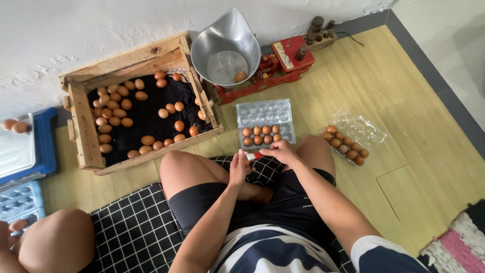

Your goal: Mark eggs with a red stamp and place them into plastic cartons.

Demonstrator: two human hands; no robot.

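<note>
Wood-grain flooring meets a white wall at 12 o'clock; I sit cross-legged on a black checked mat.

Hands:
- My right hand rests at the near edge of the clear tray, fingers spread and pointing to 9 o'clock. It grips nothing that I can see.
- My left hand lies just beside it at 7 o'clock, over my shin, fingers loosely curled. Whether it holds anything, I cannot tell.
- Both hands are close together but not touching.

Tray: lies on the floor directly at 12 o'clock from my hands. Its near rows hold brown eggs; its far rows are bare.

Surroundings, outward from the tray:
- At 3 o'clock, a second clear pack lies open, with more eggs in its near half.
- At 12 o'clock, a red scale stands by the wall. Its metal scoop holds one egg.
- At 10 o'clock, a wooden crate lined with black cloth holds many loose eggs.
- At 9 o'clock, a blue bin stands against the wall, well apart from my hands.
- At 8 o'clock, another person's knee is in view.
</note>
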